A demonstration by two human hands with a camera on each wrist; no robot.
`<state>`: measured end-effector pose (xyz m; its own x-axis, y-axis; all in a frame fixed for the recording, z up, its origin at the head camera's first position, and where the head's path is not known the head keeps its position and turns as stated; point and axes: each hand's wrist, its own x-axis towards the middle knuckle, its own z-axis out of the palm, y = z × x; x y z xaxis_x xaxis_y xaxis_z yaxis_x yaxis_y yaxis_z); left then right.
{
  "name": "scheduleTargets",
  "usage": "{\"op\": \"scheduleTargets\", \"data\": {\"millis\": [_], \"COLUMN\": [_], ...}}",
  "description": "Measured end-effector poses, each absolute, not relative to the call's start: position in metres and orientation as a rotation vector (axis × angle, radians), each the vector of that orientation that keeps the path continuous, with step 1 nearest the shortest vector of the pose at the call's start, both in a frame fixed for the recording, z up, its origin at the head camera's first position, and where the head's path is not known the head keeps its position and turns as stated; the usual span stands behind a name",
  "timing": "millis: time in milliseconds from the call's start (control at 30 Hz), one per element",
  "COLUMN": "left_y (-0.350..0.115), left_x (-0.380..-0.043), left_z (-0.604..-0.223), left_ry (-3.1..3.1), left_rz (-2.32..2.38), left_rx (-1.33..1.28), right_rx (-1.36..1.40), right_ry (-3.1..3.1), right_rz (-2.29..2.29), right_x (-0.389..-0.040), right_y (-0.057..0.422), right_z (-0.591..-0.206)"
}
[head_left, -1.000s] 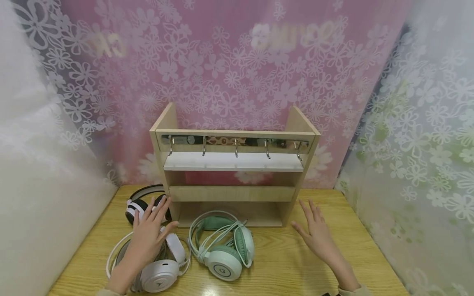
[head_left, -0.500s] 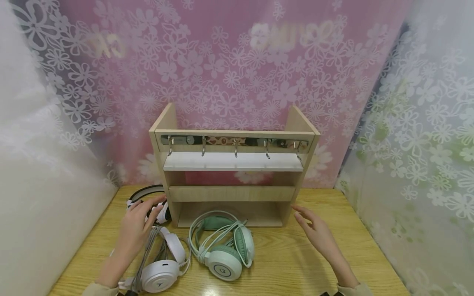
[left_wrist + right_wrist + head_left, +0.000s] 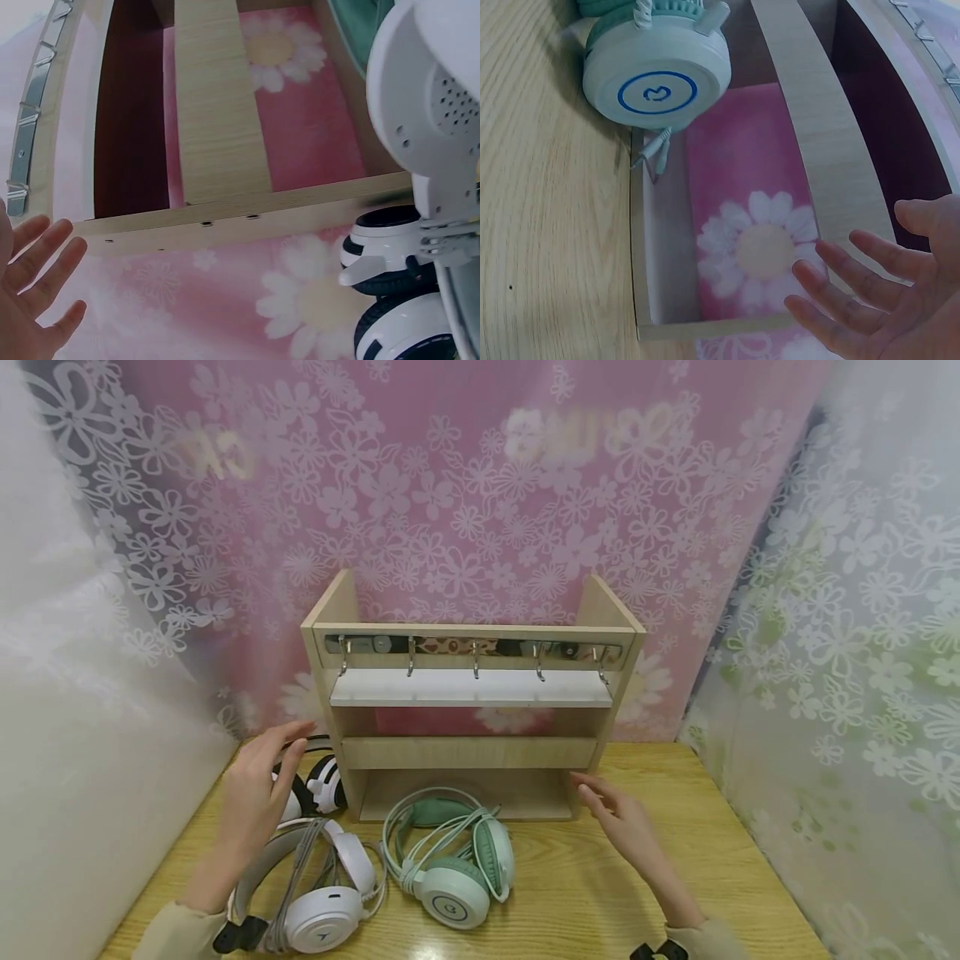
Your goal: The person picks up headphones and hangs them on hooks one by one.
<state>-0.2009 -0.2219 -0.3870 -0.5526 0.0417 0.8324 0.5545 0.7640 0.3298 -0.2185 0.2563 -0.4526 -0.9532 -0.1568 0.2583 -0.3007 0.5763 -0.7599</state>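
My left hand is raised at the left of the wooden shelf unit, holding nothing, its fingers relaxed. In the head view it overlaps the black-and-white headphones, partly hiding them. Below it on the table lie the white headphones, their grey cable wound around them. Mint-green headphones with a bundled cable lie before the shelf's lower opening. My right hand hovers by the unit's lower right corner; the right wrist view shows its fingers spread and bare of any object.
A metal rail with several hooks runs along the unit's top front, above a white shelf board. The wooden table is bounded by a pink floral backdrop and pale side walls.
My left hand has moved left and up, uncovering more of the white headphones, and its spread fingers have relaxed. The right hand has shifted slightly left toward the shelf unit. The headphones stay put.
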Motion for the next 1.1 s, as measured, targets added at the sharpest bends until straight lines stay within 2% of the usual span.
{"op": "scheduleTargets", "data": {"millis": [333,1100], "left_y": [-0.223,-0.213], "left_x": [-0.212,-0.245], "left_z": [-0.362,-0.305], "left_ry": [-1.945,-1.979], "left_rz": [-0.713,-0.53], "left_rx": [-0.433,-0.632], "right_rx": [0.433,0.43], "right_ry": [-2.692,-2.728], "right_rz": [1.302,1.403], "right_x": [-0.226,-0.241], "right_y": [0.229,0.189], "right_z": [-0.466,-0.481]}}
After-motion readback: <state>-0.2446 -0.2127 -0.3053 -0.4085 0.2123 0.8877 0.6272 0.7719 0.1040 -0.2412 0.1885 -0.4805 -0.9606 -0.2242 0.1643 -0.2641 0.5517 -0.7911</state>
